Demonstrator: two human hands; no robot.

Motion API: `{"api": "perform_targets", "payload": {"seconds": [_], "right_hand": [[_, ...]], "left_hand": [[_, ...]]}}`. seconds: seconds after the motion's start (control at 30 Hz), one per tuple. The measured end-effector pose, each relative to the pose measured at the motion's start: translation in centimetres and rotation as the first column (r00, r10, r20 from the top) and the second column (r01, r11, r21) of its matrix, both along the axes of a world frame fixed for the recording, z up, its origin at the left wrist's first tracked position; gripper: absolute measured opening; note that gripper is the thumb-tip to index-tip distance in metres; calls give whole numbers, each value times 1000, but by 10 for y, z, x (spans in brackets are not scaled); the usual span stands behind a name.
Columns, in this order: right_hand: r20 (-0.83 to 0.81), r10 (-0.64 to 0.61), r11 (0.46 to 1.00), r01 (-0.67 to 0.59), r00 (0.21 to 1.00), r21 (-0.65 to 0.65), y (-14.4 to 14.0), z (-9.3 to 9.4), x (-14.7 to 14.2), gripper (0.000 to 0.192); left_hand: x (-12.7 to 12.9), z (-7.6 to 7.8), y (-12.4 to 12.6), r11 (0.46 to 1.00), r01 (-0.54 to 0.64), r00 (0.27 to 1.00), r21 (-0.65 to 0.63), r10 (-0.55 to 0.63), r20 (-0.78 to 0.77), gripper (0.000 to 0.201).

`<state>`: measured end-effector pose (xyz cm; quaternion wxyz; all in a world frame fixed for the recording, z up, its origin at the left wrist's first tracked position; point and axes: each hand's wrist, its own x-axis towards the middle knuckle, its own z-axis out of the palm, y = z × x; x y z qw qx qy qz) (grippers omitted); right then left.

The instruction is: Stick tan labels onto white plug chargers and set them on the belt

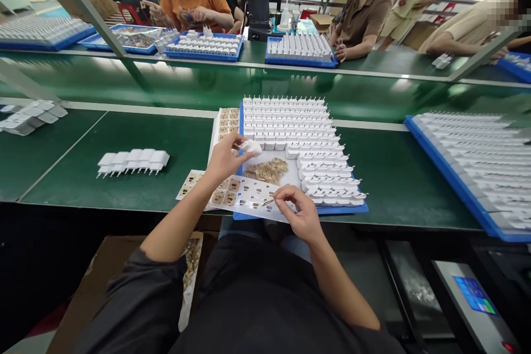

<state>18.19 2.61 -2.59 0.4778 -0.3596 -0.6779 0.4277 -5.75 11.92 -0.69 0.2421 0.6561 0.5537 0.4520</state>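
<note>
My left hand (pixel 226 159) is closed on a white plug adapter (pixel 251 147) above the left side of a blue tray. My right hand (pixel 299 210) pinches a thin pointed tool, apparently tweezers (pixel 268 202), over a sheet of stickers (pixel 249 192). That sheet lies across the tray's front left corner, and much of its right part is bare of labels. Behind it is a heap of small tan peeled pieces (pixel 267 170) on the tray's white lining. Rows of white plug adapters (pixel 286 121), prongs upward, fill the back and right of the blue tray (pixel 344 209).
A group of white adapters (pixel 133 161) lies on the green bench to the left, with more (pixel 31 116) farther left. Another full blue tray (pixel 460 177) stands at right. Several people sit beyond a raised shelf bearing trays (pixel 301 50). Below is a cardboard box (pixel 99 282).
</note>
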Motion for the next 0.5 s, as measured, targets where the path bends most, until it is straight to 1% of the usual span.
{"api": "perform_targets", "payload": {"seconds": [0.03,0.07,0.1,0.13,0.17,0.2,0.23,0.27,0.3,0.33,0.4,0.43,0.5], "right_hand": [[-34,-2,1000,1,999,-11,-1,2,-1,3],[-67,3,1000,-4,998,-19,-2,5,-3,3],[-101,13,1000,-15,995,-24,-3,8,-6,2],[-131,29,999,-33,991,-26,-5,12,-8,1],[-158,48,998,-53,986,-25,-6,16,-11,1],[-182,66,997,-71,981,-23,-7,19,-13,1],[-203,80,996,-86,976,-19,-9,23,-15,2],[-224,90,995,-96,970,-16,-10,26,-16,2],[-246,96,995,-102,965,-14,-10,28,-17,2],[-265,97,994,-104,959,-14,-11,30,-17,3],[-292,85,995,-96,953,-21,-12,31,-16,3],[-301,77,996,-90,950,-28,-12,31,-15,3],[-309,63,996,-81,949,-45,-12,30,-14,2]], "left_hand": [[2,1,-13,998,41,979,-52,-29,203,41],[5,2,-26,991,91,919,-95,-47,392,46],[10,2,-39,981,151,835,-124,-59,547,49],[16,1,-51,967,212,745,-142,-65,664,52],[23,-1,-62,951,268,664,-156,-65,745,53],[30,-3,-72,933,319,599,-167,-61,798,52],[36,-6,-79,920,351,556,-173,-56,829,48],[42,-10,-85,917,359,538,-175,-50,841,43],[47,-13,-90,923,345,545,-170,-50,837,37],[50,-17,-93,937,311,571,-156,-53,819,33],[54,-24,-98,967,233,645,-104,-73,761,29],[54,-27,-100,974,215,676,-72,-95,731,29],[52,-31,-104,972,233,709,-13,-161,686,35]]}}
